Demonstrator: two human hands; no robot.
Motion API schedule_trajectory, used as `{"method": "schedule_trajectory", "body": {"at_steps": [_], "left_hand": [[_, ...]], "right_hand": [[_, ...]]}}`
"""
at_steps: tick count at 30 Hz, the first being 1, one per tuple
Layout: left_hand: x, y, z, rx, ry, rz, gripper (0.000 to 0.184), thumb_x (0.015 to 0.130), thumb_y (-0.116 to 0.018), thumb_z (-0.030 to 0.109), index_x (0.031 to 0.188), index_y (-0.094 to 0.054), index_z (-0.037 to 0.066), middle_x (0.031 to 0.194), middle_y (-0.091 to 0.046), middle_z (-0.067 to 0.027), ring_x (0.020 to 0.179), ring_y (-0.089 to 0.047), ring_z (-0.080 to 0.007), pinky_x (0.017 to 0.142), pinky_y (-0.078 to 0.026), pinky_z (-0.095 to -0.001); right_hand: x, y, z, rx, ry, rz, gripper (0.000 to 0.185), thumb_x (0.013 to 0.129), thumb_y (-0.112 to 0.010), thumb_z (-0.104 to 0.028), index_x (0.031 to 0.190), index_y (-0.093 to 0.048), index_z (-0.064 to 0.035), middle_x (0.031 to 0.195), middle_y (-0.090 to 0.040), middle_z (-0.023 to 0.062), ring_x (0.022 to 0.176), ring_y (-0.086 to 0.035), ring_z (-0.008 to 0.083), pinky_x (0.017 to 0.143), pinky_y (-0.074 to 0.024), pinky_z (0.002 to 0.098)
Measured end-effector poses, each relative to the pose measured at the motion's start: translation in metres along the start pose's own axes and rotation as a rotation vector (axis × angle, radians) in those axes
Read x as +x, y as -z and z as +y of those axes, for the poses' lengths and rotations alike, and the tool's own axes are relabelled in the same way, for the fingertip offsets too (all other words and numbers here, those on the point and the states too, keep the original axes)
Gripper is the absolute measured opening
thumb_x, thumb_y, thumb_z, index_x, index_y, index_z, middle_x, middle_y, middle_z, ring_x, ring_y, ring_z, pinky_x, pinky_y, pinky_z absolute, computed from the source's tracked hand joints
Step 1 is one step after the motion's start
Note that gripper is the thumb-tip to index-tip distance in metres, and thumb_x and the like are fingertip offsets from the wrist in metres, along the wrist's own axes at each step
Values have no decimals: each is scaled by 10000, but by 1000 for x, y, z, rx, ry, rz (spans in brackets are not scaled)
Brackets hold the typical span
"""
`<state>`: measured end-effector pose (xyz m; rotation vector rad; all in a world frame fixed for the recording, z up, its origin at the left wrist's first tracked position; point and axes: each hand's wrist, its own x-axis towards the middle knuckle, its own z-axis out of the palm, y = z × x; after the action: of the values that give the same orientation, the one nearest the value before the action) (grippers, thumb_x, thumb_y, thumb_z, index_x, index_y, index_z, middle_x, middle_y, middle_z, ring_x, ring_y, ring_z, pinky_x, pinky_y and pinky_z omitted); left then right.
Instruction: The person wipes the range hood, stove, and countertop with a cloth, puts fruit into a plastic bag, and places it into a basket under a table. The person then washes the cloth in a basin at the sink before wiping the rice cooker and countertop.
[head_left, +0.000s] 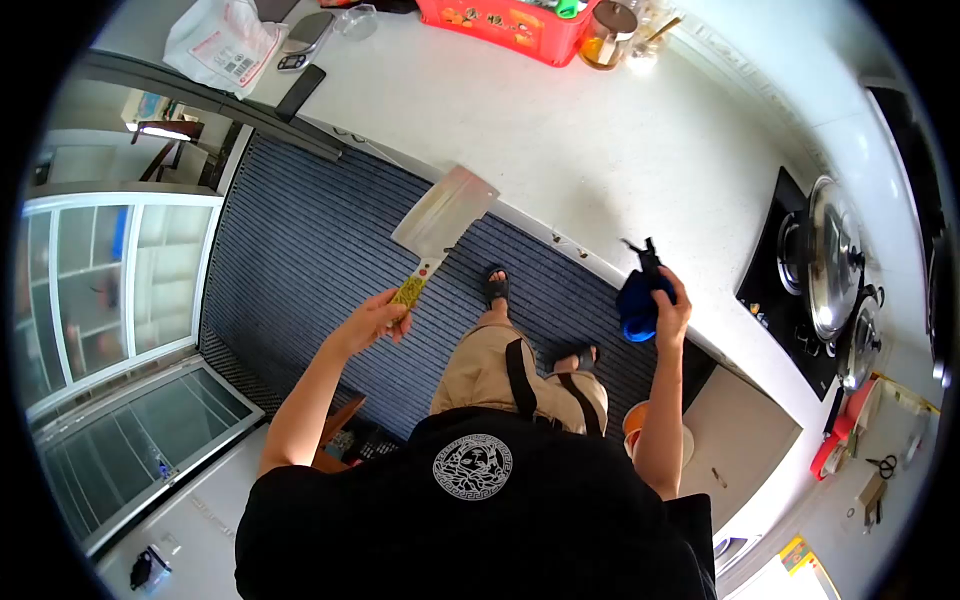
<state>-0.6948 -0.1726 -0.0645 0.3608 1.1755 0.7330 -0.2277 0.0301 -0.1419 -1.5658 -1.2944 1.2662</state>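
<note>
My left hand (380,320) is closed around the yellow-green handle of a cleaver (446,215). The wide metal blade points up and away from me, its far corner overlapping the counter edge in this view. In my right hand (674,305) is a small blue and black device that looks like a knife sharpener (638,303). Its black pronged part sticks up, and the rounded blue part hangs lower. My fingers grip it from the right side and hide part of it. The sharpener is beside the front edge of the white counter (560,150), apart from the cleaver.
On the counter stand a red basket (505,28), a glass jar (607,38), a white bag (225,45) and a dark phone (300,92). A black stove (790,270) with lidded pans (835,260) is at the right. Ribbed grey matting (310,220) covers the floor.
</note>
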Motion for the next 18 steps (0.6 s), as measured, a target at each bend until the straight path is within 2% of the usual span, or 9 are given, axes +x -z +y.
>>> {"method": "schedule_trajectory", "body": {"at_steps": [4, 7, 10, 13, 14, 18], "left_hand": [[12, 35, 12, -29, 34, -48, 310, 949, -511, 206, 1179, -483, -1, 820, -618, -74, 667, -577, -128, 606, -506, -271], [20, 40, 25, 36, 84, -84, 327, 952, -490, 262, 1127, -515, -14, 864, -649, -110, 742, -628, -142, 644, -517, -254], [42, 48, 37, 93, 333, -49, 440, 951, -483, 400, 981, -588, -27, 758, -659, -120, 643, -646, -161, 580, -538, -279], [64, 37, 51, 272, 508, 107, 607, 914, -473, 560, 835, -623, -23, 616, -627, -101, 489, -605, -168, 469, -514, -293], [71, 33, 51, 287, 520, 145, 643, 870, -534, 600, 791, -624, -31, 554, -600, -90, 423, -570, -161, 419, -490, -284], [86, 29, 36, 499, 359, 204, 493, 872, -597, 479, 878, -619, -13, 567, -599, -71, 442, -580, -153, 435, -491, -276]], "right_hand": [[0, -1, 1, -68, -58, 75, 409, 735, -570, 5, 1137, -642, -19, 1069, -642, 90, 938, -581, 155, 843, -446, 254], [-6, 0, -3, -123, -131, 120, 415, 740, -568, 4, 1148, -638, -20, 1061, -641, 84, 912, -577, 142, 825, -447, 243], [-9, -3, 2, -104, -131, 128, 415, 742, -565, 5, 1149, -638, -20, 1073, -642, 81, 917, -576, 141, 830, -447, 244], [-8, 1, 7, -114, -137, 132, 410, 742, -563, 2, 1145, -639, -18, 1079, -644, 84, 934, -579, 146, 840, -449, 251], [-4, 2, 9, -116, -134, 131, 408, 743, -562, 1, 1143, -640, -17, 1081, -644, 85, 941, -580, 149, 845, -450, 254], [11, 2, 18, -135, -100, 104, 410, 733, -562, -8, 1135, -642, -16, 1113, -639, 111, 1012, -586, 184, 906, -441, 284]]}}
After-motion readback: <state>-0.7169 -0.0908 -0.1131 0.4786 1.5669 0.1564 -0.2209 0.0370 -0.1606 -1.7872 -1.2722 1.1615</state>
